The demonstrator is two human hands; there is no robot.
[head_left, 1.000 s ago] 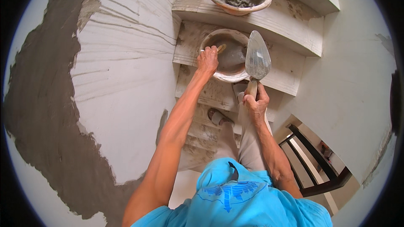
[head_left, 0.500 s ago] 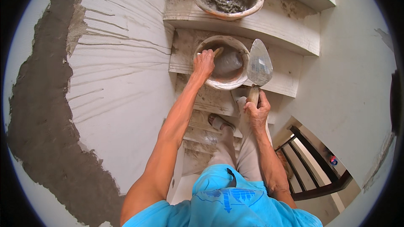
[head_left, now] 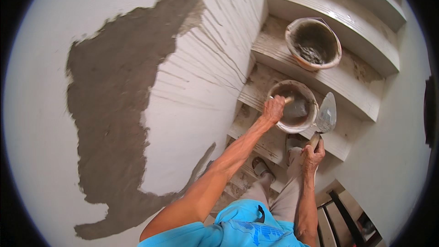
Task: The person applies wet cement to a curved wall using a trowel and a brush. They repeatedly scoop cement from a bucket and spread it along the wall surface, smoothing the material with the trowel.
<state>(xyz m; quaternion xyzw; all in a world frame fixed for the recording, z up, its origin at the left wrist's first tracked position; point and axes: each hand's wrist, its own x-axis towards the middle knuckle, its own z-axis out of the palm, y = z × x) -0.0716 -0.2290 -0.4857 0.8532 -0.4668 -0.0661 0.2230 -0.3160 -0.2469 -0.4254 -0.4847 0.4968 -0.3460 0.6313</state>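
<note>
The fingers (head_left: pixel 320 146) of the right hand (head_left: pixel 312 158) are closed around the wooden handle (head_left: pixel 314 140) of a pointed trowel (head_left: pixel 327 115), its grey blade aimed toward the far side. The left hand (head_left: pixel 274 110), farther left, grips a second wooden handle (head_left: pixel 288 99) over the near bucket (head_left: pixel 312 123); which tool it belongs to cannot be told, as its working end is hidden.

Nearest are the wearer's bright blue shirt (head_left: pixel 219 235) and, at right, a dark railing (head_left: pixel 345 217). Beyond the shirt come beige trousers (head_left: pixel 287 196) and a sandal (head_left: pixel 261 167) on a stained step.

The near bucket stands farther up the staircase (head_left: pixel 350 139), pale-rimmed and holding murky grey-brown liquid. The trowel blade is just beside its right rim; whether they touch is unclear. Beyond, one step higher, a far bucket (head_left: pixel 336 57) with an orange-tinged outside holds lumpy wet mortar (head_left: pixel 309 54).

Along the left, a white wall (head_left: pixel 183 123) bears a broad, ragged patch of dark grey plaster (head_left: pixel 114 123), with thin grey drips running between it and the steps.
</note>
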